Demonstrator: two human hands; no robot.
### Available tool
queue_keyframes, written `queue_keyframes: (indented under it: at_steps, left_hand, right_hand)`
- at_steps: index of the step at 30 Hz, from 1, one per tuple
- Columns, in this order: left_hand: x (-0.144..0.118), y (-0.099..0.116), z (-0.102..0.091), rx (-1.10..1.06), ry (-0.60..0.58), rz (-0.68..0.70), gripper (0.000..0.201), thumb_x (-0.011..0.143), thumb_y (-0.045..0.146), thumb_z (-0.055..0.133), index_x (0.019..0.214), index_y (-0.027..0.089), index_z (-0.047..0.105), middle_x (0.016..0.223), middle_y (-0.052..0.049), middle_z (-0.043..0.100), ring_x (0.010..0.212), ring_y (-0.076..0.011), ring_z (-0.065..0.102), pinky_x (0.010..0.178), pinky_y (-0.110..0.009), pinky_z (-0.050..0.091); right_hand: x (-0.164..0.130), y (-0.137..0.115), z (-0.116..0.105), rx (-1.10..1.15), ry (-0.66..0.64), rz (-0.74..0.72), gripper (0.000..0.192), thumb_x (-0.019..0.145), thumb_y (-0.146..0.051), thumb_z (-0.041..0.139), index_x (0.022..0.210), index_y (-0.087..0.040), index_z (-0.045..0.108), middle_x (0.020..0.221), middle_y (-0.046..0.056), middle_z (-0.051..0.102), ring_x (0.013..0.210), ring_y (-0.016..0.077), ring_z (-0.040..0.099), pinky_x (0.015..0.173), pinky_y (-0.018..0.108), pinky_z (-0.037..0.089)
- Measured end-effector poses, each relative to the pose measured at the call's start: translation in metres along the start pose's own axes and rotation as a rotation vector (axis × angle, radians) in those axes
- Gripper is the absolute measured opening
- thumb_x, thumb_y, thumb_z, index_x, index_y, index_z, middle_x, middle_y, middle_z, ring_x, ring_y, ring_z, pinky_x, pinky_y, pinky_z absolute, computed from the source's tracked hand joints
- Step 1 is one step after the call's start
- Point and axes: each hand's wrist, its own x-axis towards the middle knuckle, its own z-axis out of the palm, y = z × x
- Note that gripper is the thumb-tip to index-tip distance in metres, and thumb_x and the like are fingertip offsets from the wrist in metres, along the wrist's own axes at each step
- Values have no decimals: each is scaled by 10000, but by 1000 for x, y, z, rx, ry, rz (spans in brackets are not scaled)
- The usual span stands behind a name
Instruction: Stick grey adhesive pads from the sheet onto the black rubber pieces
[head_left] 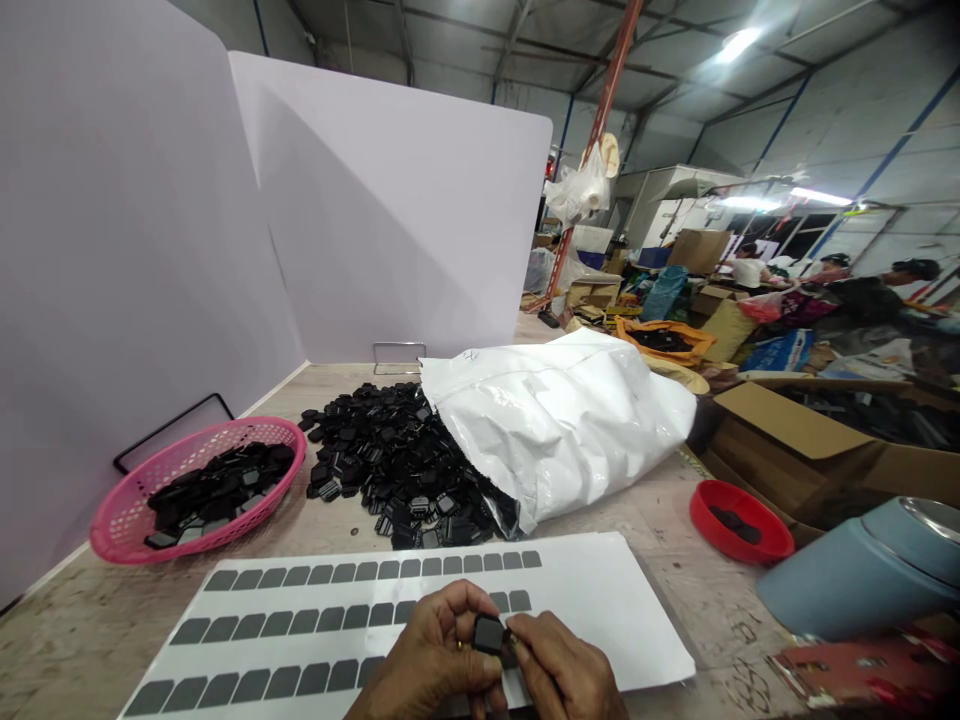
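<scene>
Between the thumb and fingers of my left hand [439,650] is a small black plastic piece [489,634] with rounded corners. My right hand [566,665] touches its right side with pinched fingertips; whether they hold something of their own is hidden. Both hands are over a white sheet [600,610] bearing rows of grey rounded stickers [322,620]. Behind the sheet, a heap of similar black pieces [390,450] spills from the mouth of a white plastic bag [562,420].
A pink basket [105,520] holding black pieces stands at the left. To the right are a red dish [705,520] with dark pieces, a blue-grey bottle [847,575] and a cardboard box [795,425]. Pale partition panels [390,220] rise behind; people sit far right.
</scene>
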Motion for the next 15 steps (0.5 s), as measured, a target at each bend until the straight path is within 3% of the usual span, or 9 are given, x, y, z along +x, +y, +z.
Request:
queue_keyframes:
  at_steps: [9,15]
  left_hand:
    - [-1,-2,3,-45,-29,25,380,613,175,792,900,146,546,614,-2,653,498,-132,636,420,-166,461]
    - [-2,0,2,-43,-44,13,353,620,156,788,871,146,540,741,-25,689,522,-132,654,420,-161,466]
  right_hand:
    - [-6,-1,21,129,276,102,211,993,-303,412,1070,-266,605,754,-2,626,626,136,617,570,200,456]
    - [-5,0,22,163,340,98,187,976,-262,440,1066,-263,604,743,0,616,629,141,606,579,202,460]
